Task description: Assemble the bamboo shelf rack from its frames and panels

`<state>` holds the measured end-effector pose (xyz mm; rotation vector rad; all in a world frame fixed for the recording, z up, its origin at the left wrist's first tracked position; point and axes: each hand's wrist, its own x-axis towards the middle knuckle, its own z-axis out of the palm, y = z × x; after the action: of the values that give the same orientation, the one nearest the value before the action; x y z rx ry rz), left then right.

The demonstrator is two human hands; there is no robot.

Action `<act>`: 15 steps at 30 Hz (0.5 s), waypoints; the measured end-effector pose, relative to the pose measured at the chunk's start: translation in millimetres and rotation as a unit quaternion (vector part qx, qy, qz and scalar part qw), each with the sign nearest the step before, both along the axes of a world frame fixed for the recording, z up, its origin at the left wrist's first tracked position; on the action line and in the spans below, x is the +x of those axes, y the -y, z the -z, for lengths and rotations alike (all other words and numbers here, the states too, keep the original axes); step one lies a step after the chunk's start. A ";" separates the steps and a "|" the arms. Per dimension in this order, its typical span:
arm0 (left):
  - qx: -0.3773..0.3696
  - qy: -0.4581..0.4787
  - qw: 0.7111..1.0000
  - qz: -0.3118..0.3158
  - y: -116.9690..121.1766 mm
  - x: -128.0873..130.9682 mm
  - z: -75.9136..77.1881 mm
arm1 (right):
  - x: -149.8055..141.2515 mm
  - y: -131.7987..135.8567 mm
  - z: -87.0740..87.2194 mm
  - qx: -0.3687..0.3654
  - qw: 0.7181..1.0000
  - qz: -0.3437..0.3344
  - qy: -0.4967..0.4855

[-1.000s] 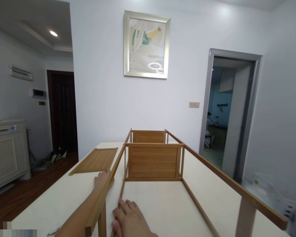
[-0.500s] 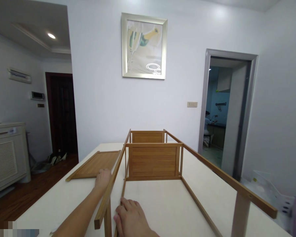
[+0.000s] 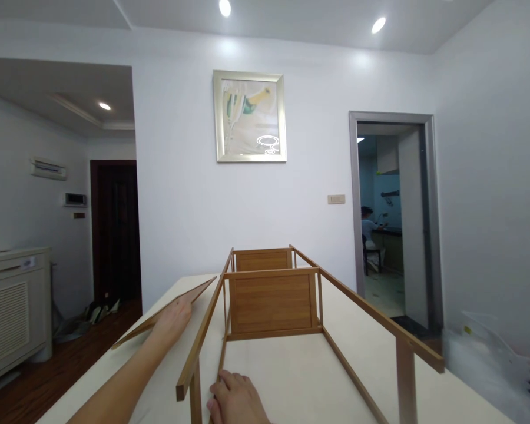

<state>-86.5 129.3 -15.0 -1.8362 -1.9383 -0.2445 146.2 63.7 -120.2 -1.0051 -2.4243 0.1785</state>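
A bamboo shelf frame (image 3: pixel 271 303) lies on its side on the white table (image 3: pixel 291 371), with two wooden panels fitted between its long rails. My left hand (image 3: pixel 173 321) grips the near edge of a loose bamboo panel (image 3: pixel 168 309) left of the frame; the panel is tilted, its near edge lifted off the table. My right hand (image 3: pixel 235 400) rests flat on the tabletop against the frame's lower left rail, fingers together, close to the near left leg.
A framed picture (image 3: pixel 249 116) hangs on the wall behind the table. An open doorway (image 3: pixel 391 218) at the right shows a person seated in the far room. A white cabinet (image 3: pixel 13 306) stands left; clear plastic packaging (image 3: pixel 494 353) lies at the right.
My left hand has closed on the loose panel and tipped it up from lying flat. The camera has tilted upward, showing more ceiling. My right hand stays by the lower rail.
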 end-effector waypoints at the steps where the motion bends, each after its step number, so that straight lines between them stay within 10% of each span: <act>1: 0.007 -0.015 1.000 -0.014 2.5 -3.0 -9.8 | -0.5 -0.4 0.2 0.001 1.000 0.002 0.000; 9: 0.111 -0.043 0.992 -0.047 36.7 -10.7 -100.8 | 8.5 -3.3 -2.5 -0.002 0.997 -0.011 -0.080; 15: 0.274 0.077 0.959 0.003 78.1 -2.0 -173.6 | 41.0 -14.5 -47.5 0.013 0.946 0.000 -0.324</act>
<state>-88.5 51.2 158.6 -1.4823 -1.7280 -0.8568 187.2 78.2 -72.7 -0.7756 -1.8183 0.4062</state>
